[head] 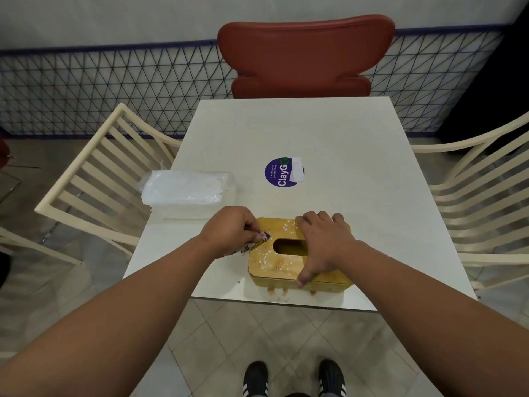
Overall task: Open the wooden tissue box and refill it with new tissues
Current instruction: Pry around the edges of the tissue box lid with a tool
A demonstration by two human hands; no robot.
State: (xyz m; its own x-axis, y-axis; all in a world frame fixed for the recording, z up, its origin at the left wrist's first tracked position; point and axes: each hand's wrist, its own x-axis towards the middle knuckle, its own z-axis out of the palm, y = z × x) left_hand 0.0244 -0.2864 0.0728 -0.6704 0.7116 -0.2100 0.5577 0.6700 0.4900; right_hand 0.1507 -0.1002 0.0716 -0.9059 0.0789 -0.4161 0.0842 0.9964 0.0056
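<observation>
White table (329, 133), wooden tissue box (274, 267) long axis left-right, right hand (323, 242) fingers spread on top, left hand (229, 233) pinching cloth (252, 244)

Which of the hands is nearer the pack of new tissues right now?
Left. The left hand is at the wooden box's left end, just in front of the tissue pack. The right hand rests on the lid, farther right.

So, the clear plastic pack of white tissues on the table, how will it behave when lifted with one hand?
The clear plastic pack of white tissues will probably sag at both ends, as its wrap looks loose and crinkled. It likely weighs little. The glossy film may slip, so a grip around the middle seems safer.
</observation>
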